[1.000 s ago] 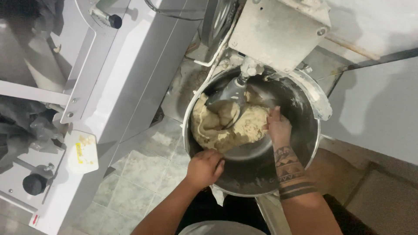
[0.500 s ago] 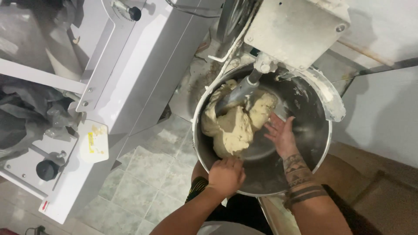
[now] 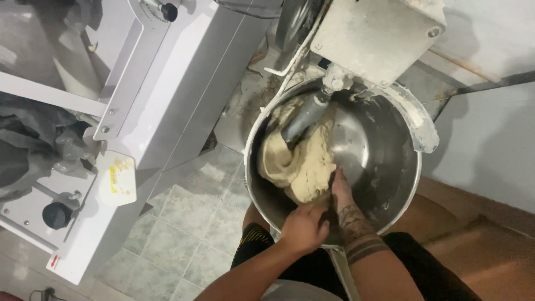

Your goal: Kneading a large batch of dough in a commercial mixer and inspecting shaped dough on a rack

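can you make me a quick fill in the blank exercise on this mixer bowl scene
1. The dough lies inside a round ____ bowl.
2. The right hand presses against the ____.
3. The left hand grips the bowl's ____.
4. The floor is covered in ____.

Missing words: metal; dough; rim; tiles

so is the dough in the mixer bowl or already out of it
In. The beige dough sits inside the steel bowl, wrapped around the mixer hook. The right hand presses its lower edge; the left hand grips the rim.
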